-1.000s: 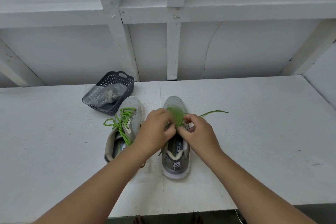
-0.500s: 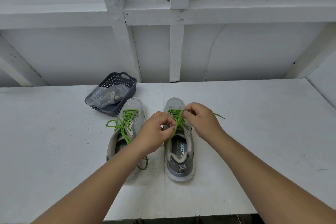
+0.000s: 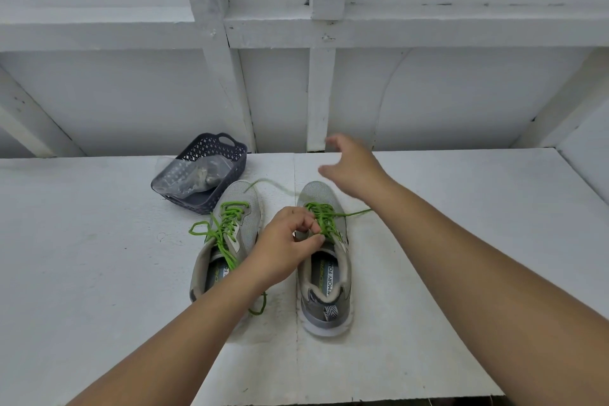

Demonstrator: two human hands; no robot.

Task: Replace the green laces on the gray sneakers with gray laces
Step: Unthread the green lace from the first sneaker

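Over the right sneaker (image 3: 324, 260), left hand (image 3: 283, 247) pinches its green lace (image 3: 321, 219); right hand (image 3: 354, 168) hovers blurred, fingers spread.

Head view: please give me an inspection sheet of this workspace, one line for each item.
Surface: white table, painted, seam down the middle.
Job's things: left sneaker fully laced in green; right sneaker with green lace loosened, ends trailing to both sides.
Clutter: dark basket holding a clear bag, contents unclear.
Hands: left hand pinches the lace at the right sneaker; right hand raised, blurred, grip cannot be told.
Cables: nothing seen.
Surroundings: white boarded wall.
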